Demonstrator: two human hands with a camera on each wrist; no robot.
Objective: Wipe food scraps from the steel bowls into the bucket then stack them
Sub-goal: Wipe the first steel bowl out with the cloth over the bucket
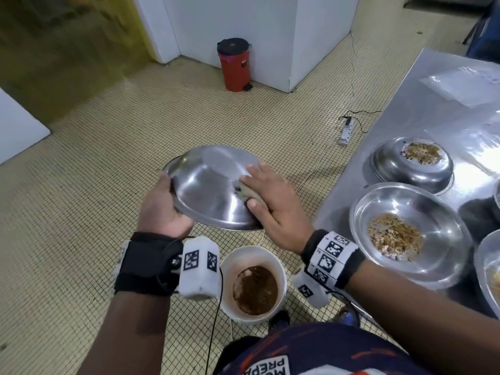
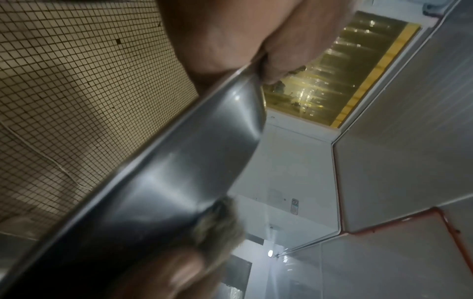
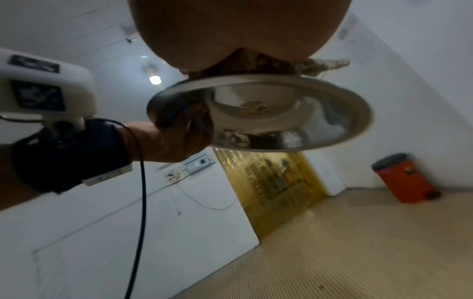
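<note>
A steel bowl point(image 1: 211, 190) is held tilted in the air above a white bucket point(image 1: 281, 282) that contains brown scraps. My left hand point(image 1: 159, 204) grips the bowl's left rim, thumb over the edge point(image 2: 256, 40). My right hand point(image 1: 270, 196) lies flat with straight fingers on a dirty cloth point(image 1: 247, 194), pressing it against the bowl's upper face near the right rim. The right wrist view shows the bowl point(image 3: 268, 113) from below, with the cloth point(image 3: 256, 62) squeezed under my palm. The bowl's shiny face point(image 2: 166, 182) fills the left wrist view.
On the steel table point(image 1: 405, 104) at my right stand a bowl point(image 1: 405, 231) with crumbly scraps, another bowl point(image 1: 411, 163) behind it with scraps, and part of a third at the frame edge. A red pedal bin point(image 1: 234, 66) stands by the wall. A power strip point(image 1: 347, 132) lies on the tiled floor.
</note>
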